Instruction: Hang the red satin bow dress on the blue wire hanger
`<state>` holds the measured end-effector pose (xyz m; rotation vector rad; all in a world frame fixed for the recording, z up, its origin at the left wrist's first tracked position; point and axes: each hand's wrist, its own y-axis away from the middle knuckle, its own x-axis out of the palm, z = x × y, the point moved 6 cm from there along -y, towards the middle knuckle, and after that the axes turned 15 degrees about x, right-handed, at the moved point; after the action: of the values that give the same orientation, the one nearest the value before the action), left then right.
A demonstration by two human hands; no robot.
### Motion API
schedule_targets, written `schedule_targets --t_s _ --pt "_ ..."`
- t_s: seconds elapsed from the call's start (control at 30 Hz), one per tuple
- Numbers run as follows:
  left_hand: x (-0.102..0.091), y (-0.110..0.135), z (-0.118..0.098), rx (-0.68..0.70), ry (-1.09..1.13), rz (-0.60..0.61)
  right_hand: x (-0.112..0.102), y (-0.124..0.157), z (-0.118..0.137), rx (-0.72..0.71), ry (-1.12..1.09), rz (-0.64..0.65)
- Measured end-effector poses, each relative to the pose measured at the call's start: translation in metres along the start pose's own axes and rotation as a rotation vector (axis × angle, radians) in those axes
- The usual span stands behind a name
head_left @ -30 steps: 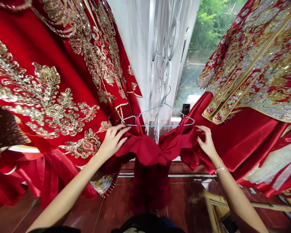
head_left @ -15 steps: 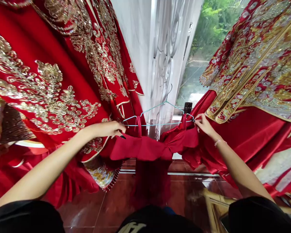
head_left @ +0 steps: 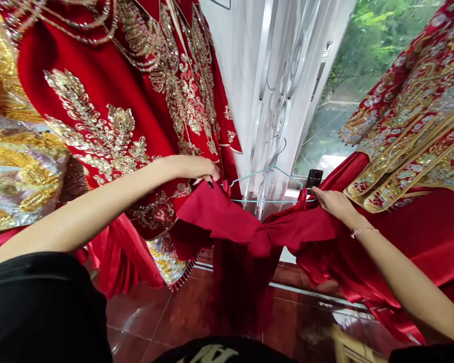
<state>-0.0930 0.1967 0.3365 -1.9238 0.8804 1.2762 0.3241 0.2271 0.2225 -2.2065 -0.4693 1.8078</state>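
Note:
A plain dark red dress (head_left: pixel 245 237) hangs by its thin straps from a light blue wire hanger (head_left: pixel 269 187) in front of a white curtain. My left hand (head_left: pixel 196 168) pinches the dress's top edge beside the hanger's left end. My right hand (head_left: pixel 332 201) is closed on the fabric at the hanger's right end. The dress's top is pulled wide between both hands, and its skirt drops to the floor.
Red robes with gold embroidery hang close on the left (head_left: pixel 109 126) and on the right (head_left: pixel 412 146). A white curtain (head_left: pixel 272 85) and a window with greenery (head_left: pixel 366 65) stand behind. A small black object (head_left: pixel 314 177) sits on the sill. Below lies a dark red tiled floor (head_left: pixel 144 322), with a bamboo frame (head_left: pixel 348 345) at the lower right.
Both hands have risen from the dress's bodice to the hanger's ends and pulled the top edge taut. The view has shifted left and closer.

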Motion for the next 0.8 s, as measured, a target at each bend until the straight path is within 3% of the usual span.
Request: schedule_targets --t_s 0.07,0.17,0.27,0.33,0.4,0.5,0.63,0.73,0.8 --pt "-0.002 -0.021 -0.016 0.039 0.061 0.192 -0.001 0.004 -0.001 0.010 0.021 -0.044" --pt "-0.006 -0.054 -0.033 0.108 0.064 0.223 -0.004 0.014 -0.004 0.027 0.045 -0.070" --pt "-0.009 -0.073 -0.042 0.207 0.039 0.050 -0.007 0.023 -0.002 0.025 0.050 -0.049" --pt "-0.012 -0.069 -0.043 0.233 0.023 -0.177 -0.007 0.028 -0.001 0.044 0.033 -0.040" --pt "-0.006 -0.057 -0.042 0.219 -0.037 -0.311 -0.008 0.035 0.000 0.061 0.002 -0.038" --pt "0.022 -0.045 -0.034 0.141 -0.208 -0.314 -0.011 0.045 -0.001 0.031 -0.059 -0.012" --pt "0.057 -0.059 -0.024 0.162 -0.232 -0.310 -0.029 0.052 -0.013 -0.068 -0.189 0.091" --pt "0.067 -0.074 -0.021 0.159 -0.243 -0.350 -0.055 0.049 -0.029 -0.070 -0.413 0.156" --pt "0.067 -0.078 -0.021 0.145 -0.246 -0.375 -0.076 0.042 -0.038 -0.039 -0.572 0.123"
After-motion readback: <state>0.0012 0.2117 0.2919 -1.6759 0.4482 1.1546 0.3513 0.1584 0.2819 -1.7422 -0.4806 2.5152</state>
